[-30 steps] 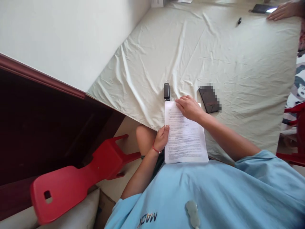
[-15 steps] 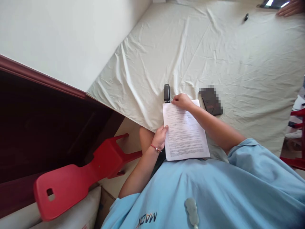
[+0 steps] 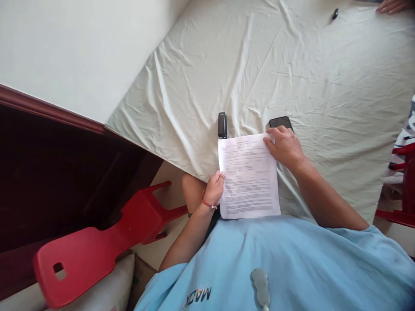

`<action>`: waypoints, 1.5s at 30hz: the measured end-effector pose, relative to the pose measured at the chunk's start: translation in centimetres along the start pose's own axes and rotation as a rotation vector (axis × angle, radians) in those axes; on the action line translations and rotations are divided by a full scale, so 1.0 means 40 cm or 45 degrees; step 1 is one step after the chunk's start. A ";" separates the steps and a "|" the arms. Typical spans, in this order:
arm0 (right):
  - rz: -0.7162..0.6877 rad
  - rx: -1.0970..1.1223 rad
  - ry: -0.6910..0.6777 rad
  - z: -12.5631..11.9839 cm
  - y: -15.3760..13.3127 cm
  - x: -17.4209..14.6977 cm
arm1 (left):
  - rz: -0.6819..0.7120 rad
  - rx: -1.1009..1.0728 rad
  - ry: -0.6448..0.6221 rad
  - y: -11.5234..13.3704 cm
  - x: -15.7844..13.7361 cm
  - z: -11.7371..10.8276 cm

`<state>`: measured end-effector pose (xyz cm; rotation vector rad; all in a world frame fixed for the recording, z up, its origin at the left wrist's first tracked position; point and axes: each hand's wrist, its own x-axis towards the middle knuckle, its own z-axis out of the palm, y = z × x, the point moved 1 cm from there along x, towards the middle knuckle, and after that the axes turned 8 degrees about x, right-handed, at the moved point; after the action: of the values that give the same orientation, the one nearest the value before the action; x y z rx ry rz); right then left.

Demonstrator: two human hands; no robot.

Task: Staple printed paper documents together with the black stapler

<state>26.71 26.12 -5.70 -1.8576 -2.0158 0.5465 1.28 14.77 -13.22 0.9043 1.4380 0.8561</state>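
A stack of printed paper sheets (image 3: 248, 181) lies at the front edge of the cloth-covered table, its lower end against my blue shirt. My left hand (image 3: 214, 188) grips the stack's left edge, thumb on top. At the top right corner, my right hand (image 3: 285, 144) has its thumb and fingers closed on the sheets. A black stapler (image 3: 222, 124) stands at the top left corner, its near end touching or just beside the paper; which one I cannot tell. Partly covered by my right hand is a dark, flat, phone-like object (image 3: 280, 122).
A wrinkled pale cloth (image 3: 201, 77) covers the table. At the far right rest another person's hand (image 3: 394, 6) and a small black object (image 3: 335, 14). A red plastic chair (image 3: 97, 246) stands left, another red seat (image 3: 403, 185) right. A white wall (image 3: 71, 52) bounds the left.
My right hand has moved from the sheets' top left, near the stapler, to their top right corner. My left hand keeps its hold. The view has shifted slightly.
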 end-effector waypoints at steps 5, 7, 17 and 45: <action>-0.425 0.211 0.169 0.036 0.008 -0.134 | -0.016 0.052 0.069 0.002 0.011 -0.001; -0.628 0.240 -0.095 0.077 0.011 -0.194 | 0.000 0.127 0.124 0.003 0.013 -0.003; -0.733 0.238 -0.211 0.163 0.082 -0.268 | 0.067 0.673 0.231 -0.005 -0.060 -0.036; 0.138 0.730 0.035 0.130 0.044 -0.155 | 0.293 0.739 0.668 0.007 -0.041 -0.027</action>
<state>26.16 19.83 -11.03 -1.6033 -1.5251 0.9994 0.26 13.41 -12.20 1.3637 2.1316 0.9001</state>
